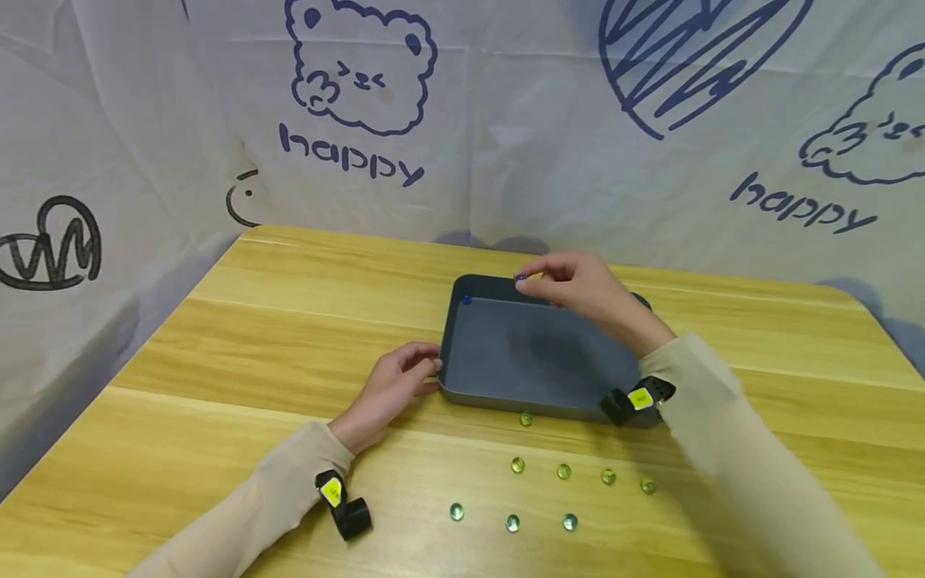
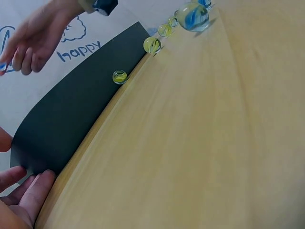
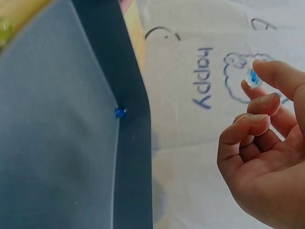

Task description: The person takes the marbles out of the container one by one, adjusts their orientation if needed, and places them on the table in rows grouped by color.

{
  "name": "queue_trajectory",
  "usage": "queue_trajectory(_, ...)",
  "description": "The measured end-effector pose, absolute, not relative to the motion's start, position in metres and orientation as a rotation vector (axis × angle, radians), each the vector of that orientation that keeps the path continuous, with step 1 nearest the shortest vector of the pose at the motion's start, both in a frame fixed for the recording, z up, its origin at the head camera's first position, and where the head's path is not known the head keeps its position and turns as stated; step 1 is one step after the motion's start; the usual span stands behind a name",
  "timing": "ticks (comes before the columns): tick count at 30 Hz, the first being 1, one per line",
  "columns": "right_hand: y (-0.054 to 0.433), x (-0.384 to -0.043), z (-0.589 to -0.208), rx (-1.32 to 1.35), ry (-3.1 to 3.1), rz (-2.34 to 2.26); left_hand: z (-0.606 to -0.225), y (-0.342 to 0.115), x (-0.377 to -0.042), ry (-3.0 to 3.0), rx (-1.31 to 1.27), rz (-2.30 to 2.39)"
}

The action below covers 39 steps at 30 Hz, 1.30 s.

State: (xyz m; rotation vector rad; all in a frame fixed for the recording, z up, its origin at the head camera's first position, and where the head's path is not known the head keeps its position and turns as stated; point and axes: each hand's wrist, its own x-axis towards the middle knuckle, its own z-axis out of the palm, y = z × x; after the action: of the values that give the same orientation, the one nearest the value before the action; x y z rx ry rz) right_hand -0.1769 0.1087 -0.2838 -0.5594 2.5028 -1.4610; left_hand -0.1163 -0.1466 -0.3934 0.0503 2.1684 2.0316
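Observation:
My right hand (image 1: pixel 585 293) is raised over the far side of a dark grey tray (image 1: pixel 506 399). Between thumb and index finger it pinches a clear glass marble with blue inside (image 3: pixel 254 78); the other fingers curl loosely. Inside the tray, a blue marble (image 1: pixel 466 299) lies at the far left corner. My left hand (image 1: pixel 386 389) touches the tray's left wall, its fingers fairly straight against the outer side. A yellow-green marble (image 1: pixel 526 419) sits just outside the tray's near wall.
Nearer on the wooden table (image 1: pixel 289 321), several yellow-green marbles (image 1: pixel 564 471) form a row. Closer still lie 3 pale blue marbles (image 1: pixel 512 523). A white cloth with drawings (image 1: pixel 506 160) hangs behind the table's far edge.

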Motion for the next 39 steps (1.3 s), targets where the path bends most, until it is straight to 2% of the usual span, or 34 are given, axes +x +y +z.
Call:
queue_trajectory(24,0.134,-0.114,-0.262,-0.495,2.499,-1.438,-0.383,-0.148,-0.124,2.156,0.004,2.013)
queue_trajectory(32,0.148,-0.097,-0.269,-0.471,2.418,-1.496,-0.388,-0.148,-0.121,2.163,0.040,2.021)
queue_trajectory(39,0.162,-0.078,-0.285,-0.552,2.335,-1.586,-0.392,-0.149,-0.121,2.166,0.027,2.024)
